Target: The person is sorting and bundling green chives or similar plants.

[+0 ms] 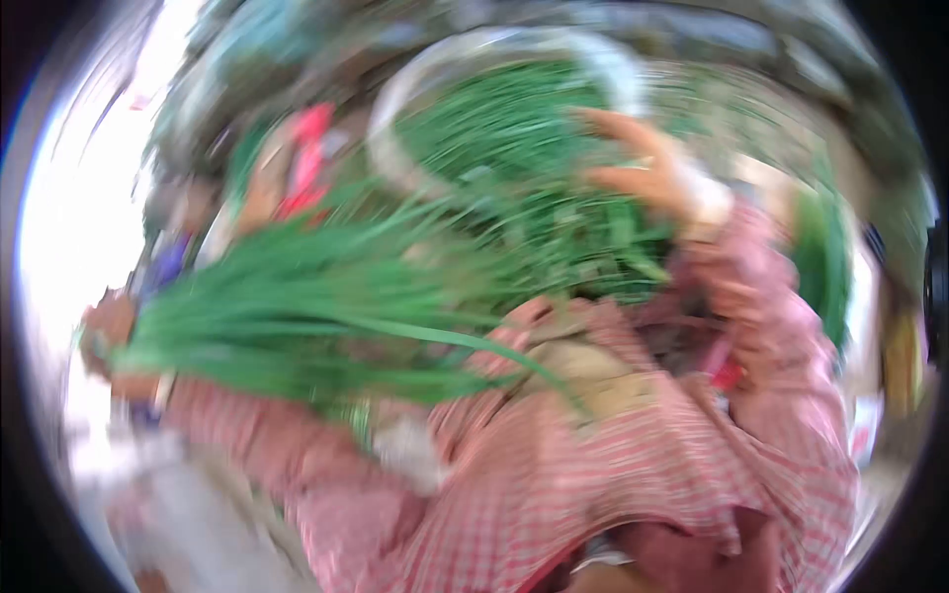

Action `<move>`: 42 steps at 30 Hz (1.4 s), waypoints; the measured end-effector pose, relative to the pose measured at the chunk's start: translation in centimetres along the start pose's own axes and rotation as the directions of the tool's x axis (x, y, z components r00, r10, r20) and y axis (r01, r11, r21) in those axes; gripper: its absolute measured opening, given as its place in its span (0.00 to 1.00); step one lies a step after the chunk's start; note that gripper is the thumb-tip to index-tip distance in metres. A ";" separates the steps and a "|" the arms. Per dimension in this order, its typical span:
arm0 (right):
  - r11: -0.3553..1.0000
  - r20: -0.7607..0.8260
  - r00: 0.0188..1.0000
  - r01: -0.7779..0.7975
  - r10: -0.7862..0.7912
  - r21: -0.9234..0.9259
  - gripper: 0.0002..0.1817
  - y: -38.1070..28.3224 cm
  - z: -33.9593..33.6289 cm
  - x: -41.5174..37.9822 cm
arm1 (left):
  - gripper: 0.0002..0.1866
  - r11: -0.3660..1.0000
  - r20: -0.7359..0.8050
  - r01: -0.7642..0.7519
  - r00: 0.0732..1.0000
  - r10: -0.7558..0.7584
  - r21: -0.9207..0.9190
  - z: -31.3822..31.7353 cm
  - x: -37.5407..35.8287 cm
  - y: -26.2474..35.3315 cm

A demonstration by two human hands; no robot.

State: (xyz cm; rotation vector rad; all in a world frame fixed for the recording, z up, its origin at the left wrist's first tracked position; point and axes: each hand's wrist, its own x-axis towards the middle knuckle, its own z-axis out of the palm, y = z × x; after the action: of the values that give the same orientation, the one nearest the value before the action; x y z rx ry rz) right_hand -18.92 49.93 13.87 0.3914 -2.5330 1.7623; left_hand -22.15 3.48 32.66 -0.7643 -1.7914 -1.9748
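The picture is smeared by motion. At the far left my left hand (111, 336) is closed round one end of a bunch of long, flat green leaves that look like chives (297, 287). Their loose ends spread rightward across my lap. My right hand (643, 163) has its thumb and fingers apart at the right rim of a pale round basin (395, 124). In that basin lies a heap of similar greens (504, 114). More cut-looking greens (583, 232) lie below the basin, just under my right hand; whether the fingers touch any is blurred.
A red object (308, 148) lies left of the basin. Scattered green bits cover the ground (741, 109) at the upper right. Another green bunch (820, 252) stands beyond my right sleeve. Dark, blurred sacks or cloth (277, 59) line the back.
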 end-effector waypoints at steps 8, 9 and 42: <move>0.643 -0.308 0.577 0.743 -0.756 -0.187 0.68 -13.3 0.5 9.4 | 0.18 0.885 0.708 0.227 0.691 0.147 -0.406 22.4 9.6 -9.0; 0.603 -0.455 0.444 0.738 -0.772 -0.304 0.62 -13.0 -0.7 8.5 | 0.22 0.832 0.724 0.252 0.649 0.233 -0.494 24.2 10.7 -9.4; 0.636 -0.651 0.107 -0.385 0.751 0.669 0.29 0.1 -20.9 -38.5 | 0.10 0.001 0.886 0.965 0.242 -0.396 -0.263 79.8 -11.6 -32.1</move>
State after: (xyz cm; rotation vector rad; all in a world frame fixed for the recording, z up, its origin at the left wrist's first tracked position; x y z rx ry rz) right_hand 15.92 76.58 14.82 -1.4800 -1.4894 1.7318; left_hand -20.54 85.37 3.93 -0.7152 -1.5057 -4.0430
